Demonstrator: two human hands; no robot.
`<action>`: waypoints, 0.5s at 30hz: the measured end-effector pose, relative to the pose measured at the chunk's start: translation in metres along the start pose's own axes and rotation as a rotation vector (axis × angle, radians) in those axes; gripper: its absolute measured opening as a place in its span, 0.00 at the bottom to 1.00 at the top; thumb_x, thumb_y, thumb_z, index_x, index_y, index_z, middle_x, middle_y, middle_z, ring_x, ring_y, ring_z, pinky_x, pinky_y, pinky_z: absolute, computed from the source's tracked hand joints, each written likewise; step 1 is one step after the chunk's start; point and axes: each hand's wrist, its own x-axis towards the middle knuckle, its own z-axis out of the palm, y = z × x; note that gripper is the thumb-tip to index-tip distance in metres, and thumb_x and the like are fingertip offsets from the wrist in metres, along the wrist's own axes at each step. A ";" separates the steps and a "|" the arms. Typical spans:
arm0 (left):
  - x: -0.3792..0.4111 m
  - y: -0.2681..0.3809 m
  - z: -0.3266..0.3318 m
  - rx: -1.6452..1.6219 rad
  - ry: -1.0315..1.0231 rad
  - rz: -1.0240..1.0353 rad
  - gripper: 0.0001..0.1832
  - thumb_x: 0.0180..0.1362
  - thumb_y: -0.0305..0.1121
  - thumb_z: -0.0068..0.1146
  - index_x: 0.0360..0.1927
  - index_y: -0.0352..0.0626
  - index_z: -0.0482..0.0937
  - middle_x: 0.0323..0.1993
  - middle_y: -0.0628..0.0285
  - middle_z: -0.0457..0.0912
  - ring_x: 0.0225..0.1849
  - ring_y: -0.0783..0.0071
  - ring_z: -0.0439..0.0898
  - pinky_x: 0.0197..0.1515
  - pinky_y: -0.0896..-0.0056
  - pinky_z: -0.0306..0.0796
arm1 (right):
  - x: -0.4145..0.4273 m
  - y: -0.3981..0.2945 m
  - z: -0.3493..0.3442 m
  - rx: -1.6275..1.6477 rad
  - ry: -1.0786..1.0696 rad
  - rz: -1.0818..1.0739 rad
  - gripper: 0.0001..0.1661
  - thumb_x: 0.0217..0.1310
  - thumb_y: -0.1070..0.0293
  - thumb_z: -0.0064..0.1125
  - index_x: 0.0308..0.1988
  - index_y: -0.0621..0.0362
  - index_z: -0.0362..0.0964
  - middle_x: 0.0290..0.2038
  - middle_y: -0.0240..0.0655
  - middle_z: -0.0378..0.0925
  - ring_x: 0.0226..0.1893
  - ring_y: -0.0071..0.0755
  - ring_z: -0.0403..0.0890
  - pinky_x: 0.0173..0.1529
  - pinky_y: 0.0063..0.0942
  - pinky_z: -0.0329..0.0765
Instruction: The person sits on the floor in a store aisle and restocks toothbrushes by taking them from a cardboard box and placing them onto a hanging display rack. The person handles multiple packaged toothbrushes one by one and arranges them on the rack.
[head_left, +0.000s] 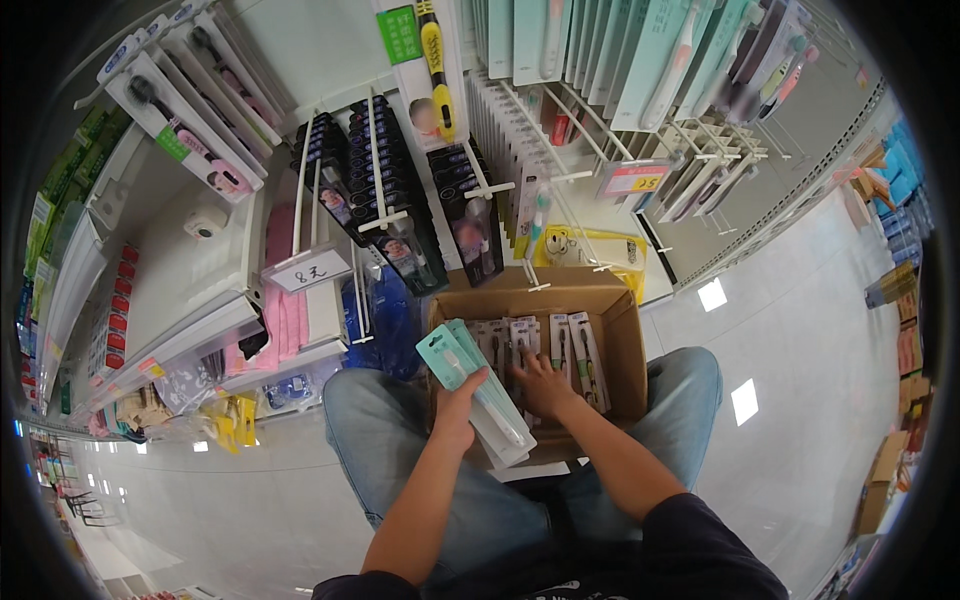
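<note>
My left hand (454, 411) holds a small stack of toothbrush packs (480, 386) with turquoise and white card backs, the thumb across the front one. A white toothbrush shows through its clear cover. Between my knees stands an open cardboard box (628, 352). Inside it, dark-headed toothbrushes in white packs (587, 360) stand in a row along the far and right side. My right hand (541, 384) reaches into the box with its fingers apart, the tips at the packs in the middle (523, 330). Whether they touch is hard to tell.
Packed toothbrushes hang on shelf hooks (382, 217) just beyond the box, black-carded ones (409, 255) among them. Turquoise packs (652, 67) hang at upper right. A yellow package (592, 255) lies on the low shelf behind the box. Empty hook ends (538, 286) jut over its rim.
</note>
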 end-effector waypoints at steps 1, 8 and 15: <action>-0.002 0.001 0.000 0.005 0.005 0.003 0.30 0.50 0.34 0.68 0.57 0.42 0.70 0.52 0.59 0.75 0.54 0.62 0.72 0.56 0.58 0.65 | 0.000 -0.001 -0.007 0.013 -0.014 0.074 0.30 0.55 0.65 0.55 0.57 0.56 0.62 0.65 0.48 0.54 0.62 0.59 0.61 0.62 0.45 0.67; -0.003 0.001 0.001 0.000 -0.010 -0.014 0.33 0.48 0.34 0.70 0.58 0.42 0.69 0.54 0.58 0.74 0.55 0.60 0.71 0.57 0.57 0.65 | 0.003 0.035 0.006 0.139 -0.124 0.353 0.23 0.59 0.66 0.48 0.55 0.57 0.64 0.60 0.47 0.61 0.60 0.52 0.66 0.59 0.45 0.71; 0.000 -0.002 0.003 0.035 -0.018 0.010 0.33 0.49 0.35 0.69 0.59 0.42 0.68 0.54 0.58 0.73 0.56 0.60 0.70 0.57 0.58 0.65 | -0.004 0.021 0.026 -0.003 0.141 -0.019 0.24 0.57 0.64 0.53 0.55 0.50 0.66 0.58 0.52 0.63 0.55 0.58 0.71 0.57 0.46 0.72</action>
